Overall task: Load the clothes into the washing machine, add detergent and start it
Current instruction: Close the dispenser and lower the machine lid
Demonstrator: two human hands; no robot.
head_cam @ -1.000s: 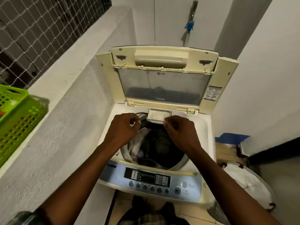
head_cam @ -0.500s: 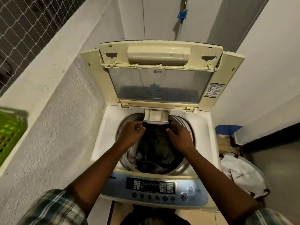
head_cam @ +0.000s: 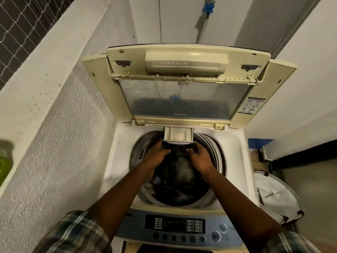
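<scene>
A cream top-loading washing machine stands with its lid raised against the back wall. Its drum holds dark and pale clothes. A small detergent drawer juts out over the drum's back edge. My left hand and my right hand are both down inside the drum mouth, just below the drawer. Their fingers curl on a dark garment stretched between them. The blue control panel with its buttons lies at the front, between my forearms.
A rough grey wall with a ledge runs close along the left. A green basket sits blurred at the left edge. A white laundry bag stands on the floor to the right. A blue tap hangs on the back wall.
Both hands have dropped from above the drum rim down into the drum with the dark garment. The head camera has moved closer and over the machine.
</scene>
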